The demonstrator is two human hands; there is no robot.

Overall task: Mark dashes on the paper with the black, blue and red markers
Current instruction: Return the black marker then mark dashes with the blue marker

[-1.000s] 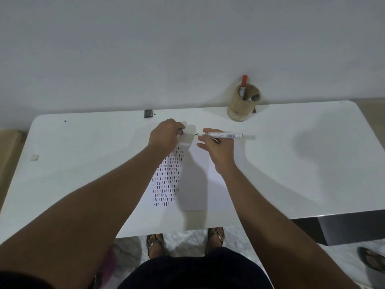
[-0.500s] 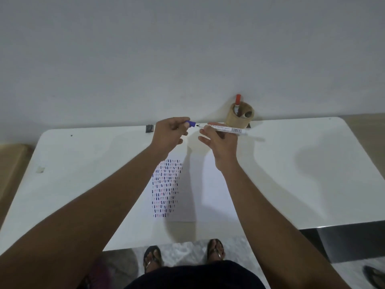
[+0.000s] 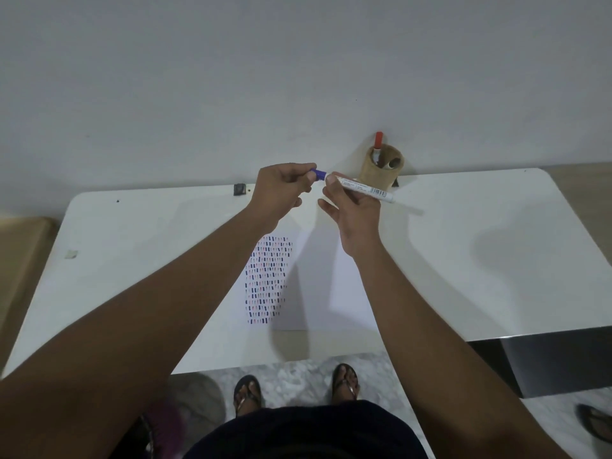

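Observation:
My right hand (image 3: 351,207) grips a white-barrelled marker (image 3: 367,191), held level above the table's far side. My left hand (image 3: 281,190) pinches its blue cap (image 3: 318,174), which meets the marker's tip end between the two hands. Below them a white paper (image 3: 318,286) lies on the table, with columns of black, blue and red dashes on its left part. A red-capped marker (image 3: 378,144) stands in a tan pen holder (image 3: 381,168) at the wall, with another marker beside it.
The white table (image 3: 480,260) runs against a grey wall. A small dark object (image 3: 239,189) sits at its far edge, and a scrap (image 3: 71,254) lies near the left edge. My sandalled feet show below the near edge.
Both hands have risen from the paper and come together. The blue cap in my left hand has moved onto the marker's tip end.

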